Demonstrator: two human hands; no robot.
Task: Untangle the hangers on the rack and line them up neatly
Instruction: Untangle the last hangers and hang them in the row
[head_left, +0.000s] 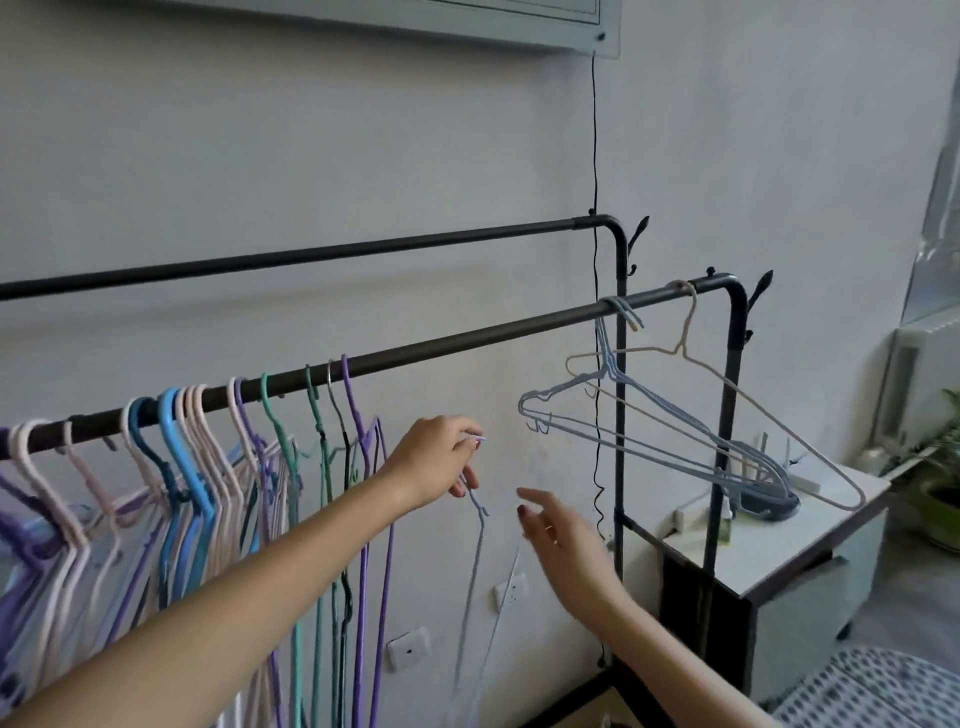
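Black metal double-rail clothes rack (467, 345): hangers bunched at left, few at right.
Pastel wire hangers (218, 467) crowd the front rail's left end; pale blue hangers (649, 431) and one cream hanger (727, 395) hang tilted near the right post. Left hand (441, 460) pinches a light blue wire hanger (478, 540) by its hook (off the rail). Right hand (558, 535) open, empty, just beside it.

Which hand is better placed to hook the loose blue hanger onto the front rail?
Probably the left hand: it already pinches the blue hanger by its hook, just below the front rail. The right hand is open and lower.
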